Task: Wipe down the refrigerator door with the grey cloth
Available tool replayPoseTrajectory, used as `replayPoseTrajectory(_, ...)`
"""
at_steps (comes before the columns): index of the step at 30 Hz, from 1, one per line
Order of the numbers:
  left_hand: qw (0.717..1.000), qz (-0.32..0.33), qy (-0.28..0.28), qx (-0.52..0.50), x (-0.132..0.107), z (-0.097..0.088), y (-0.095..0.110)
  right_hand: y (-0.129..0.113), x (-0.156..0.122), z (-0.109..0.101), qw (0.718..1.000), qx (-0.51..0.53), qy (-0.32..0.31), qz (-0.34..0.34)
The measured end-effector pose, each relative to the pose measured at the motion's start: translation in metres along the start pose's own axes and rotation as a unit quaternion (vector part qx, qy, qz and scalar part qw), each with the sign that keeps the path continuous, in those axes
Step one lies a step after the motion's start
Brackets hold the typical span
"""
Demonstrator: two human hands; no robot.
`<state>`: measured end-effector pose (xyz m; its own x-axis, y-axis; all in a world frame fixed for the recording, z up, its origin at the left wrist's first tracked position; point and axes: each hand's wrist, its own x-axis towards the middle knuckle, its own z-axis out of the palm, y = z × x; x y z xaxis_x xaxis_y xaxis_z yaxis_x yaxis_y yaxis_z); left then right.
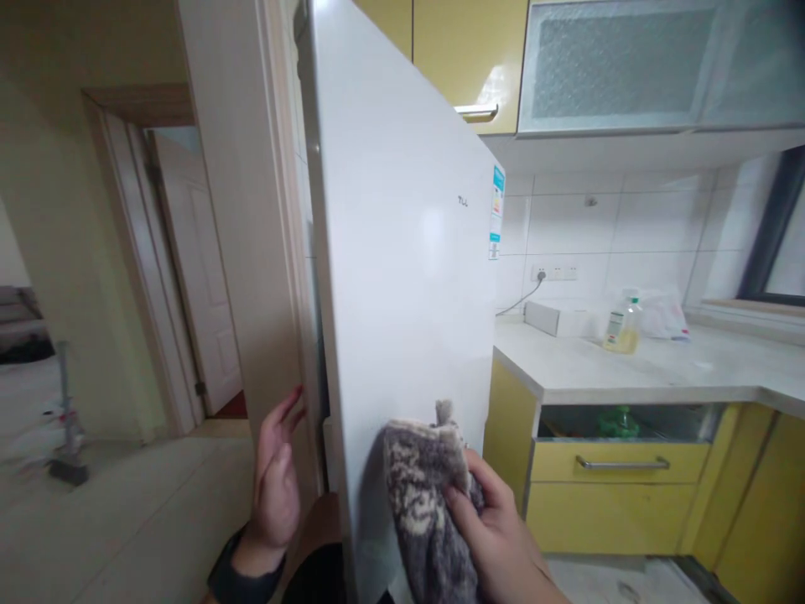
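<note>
A tall white refrigerator (402, 252) with a blue label stands in front of me, one smooth face turned my way. My right hand (496, 533) pinches a grey-brown patterned cloth (421, 503) by its upper right edge. The cloth hangs bunched before the lower part of the white face; whether it touches the surface, I cannot tell. To the left of the refrigerator's near edge, my left hand (277, 478) is raised with its fingers stretched out and holds nothing. A dark band circles that wrist. The cloth's lower end runs out of view.
A wooden door frame (257, 210) stands close on the left, with a broom (66, 428) on the floor beyond. At right, a white counter (566, 373) carries a bottle (622, 325) and a white box (553, 319). Below it is a yellow drawer (620, 463), partly pulled out.
</note>
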<state>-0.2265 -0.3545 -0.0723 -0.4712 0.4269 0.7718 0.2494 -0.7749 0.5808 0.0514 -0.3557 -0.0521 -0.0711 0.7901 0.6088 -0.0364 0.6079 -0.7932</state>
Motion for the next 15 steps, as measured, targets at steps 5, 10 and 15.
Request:
replayPoseTrajectory(5,0.952,0.136,-0.083,0.261,0.002,0.002,0.026,0.040,0.004,-0.011,0.972,0.078,0.098,0.198)
replayPoseTrajectory(10,0.894,0.131,-0.153,0.400,0.017,0.005,-0.013,0.065,0.009,-0.034,0.950,0.102,0.125,0.268)
replayPoseTrajectory(15,0.876,0.129,-0.157,0.438,0.039,0.001,-0.060,0.097,0.008,-0.057,0.928,0.109,0.177,0.311)
